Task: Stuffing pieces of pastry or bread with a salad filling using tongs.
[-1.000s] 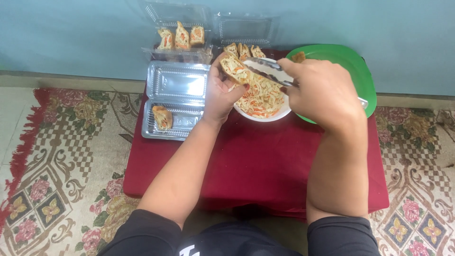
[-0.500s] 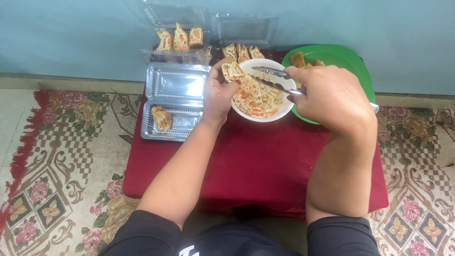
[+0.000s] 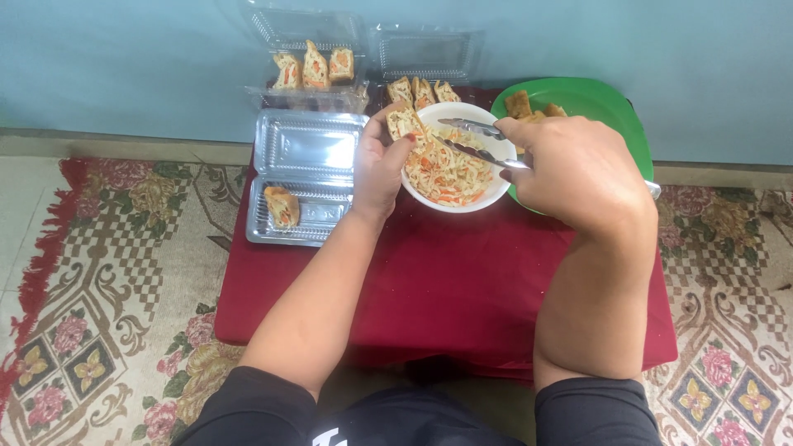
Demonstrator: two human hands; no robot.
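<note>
A: right hand [image 3: 578, 169] grip?
B: clamped on metal tongs [image 3: 475, 140]; tips over white bowl [image 3: 496, 192] of noodles.
A: left hand [image 3: 378, 169]?
B: pinching filled roll [image 3: 405, 124] at bowl's 10 o'clock; open clear tray [image 3: 306, 177] at 9 on red table [image 3: 446, 272].

Low table under dark red cloth [image 3: 462, 281] on patterned floral rug [image 3: 107, 272] | left edge: open clear plastic clamshell box [image 3: 304, 177] | far edge: two more clear plastic boxes [image 3: 310, 62] | centre-far: round white bowl of shredded vegetable filling [image 3: 450, 169] | far right corner: round green plastic plate [image 3: 603, 103]
</note>
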